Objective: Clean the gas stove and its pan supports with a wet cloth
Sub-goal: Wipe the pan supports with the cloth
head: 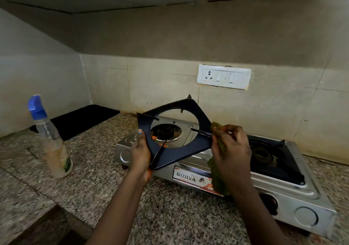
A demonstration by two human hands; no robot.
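Both forearms reach in; left hand (140, 150) grips lifted pan support (175, 131) by its near corner, tilted above stove (236, 171). Right hand (231, 148) pinches green cloth (217, 173) around a support prong.

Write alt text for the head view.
A person's left hand holds a black pan support lifted above a steel gas stove while the right hand wipes it with a green cloth. A blue-capped bottle stands on the granite counter.
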